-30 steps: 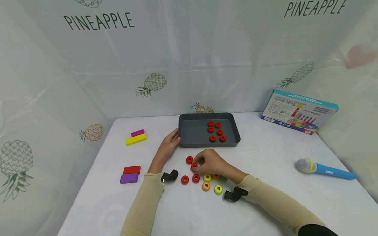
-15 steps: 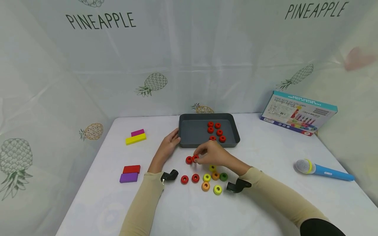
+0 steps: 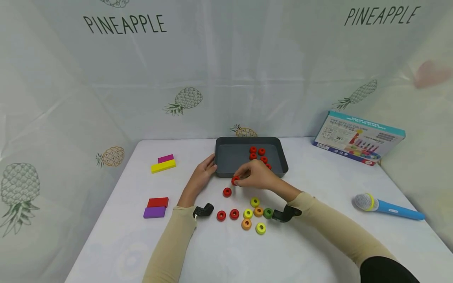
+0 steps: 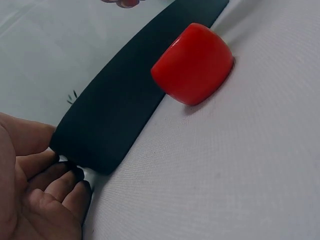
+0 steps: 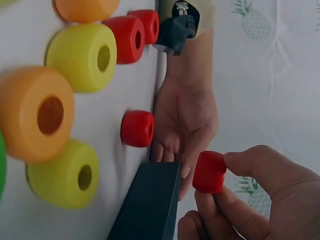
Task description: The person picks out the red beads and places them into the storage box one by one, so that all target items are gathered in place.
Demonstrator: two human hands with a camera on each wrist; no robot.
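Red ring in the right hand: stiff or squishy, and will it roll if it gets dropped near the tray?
Probably stiff: the red ring keeps its shape where the right hand pinches it. It looks light, since fingertips alone carry it. It would likely roll if it landed on its rounded edge; the red ring on the table lies flat and seems settled.

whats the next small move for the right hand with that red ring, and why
Probably carry the red ring forward over the dark grey tray rim and release it: the right hand pinches it just short of the tray, other red rings already lie inside, and the left hand steadies the corner.
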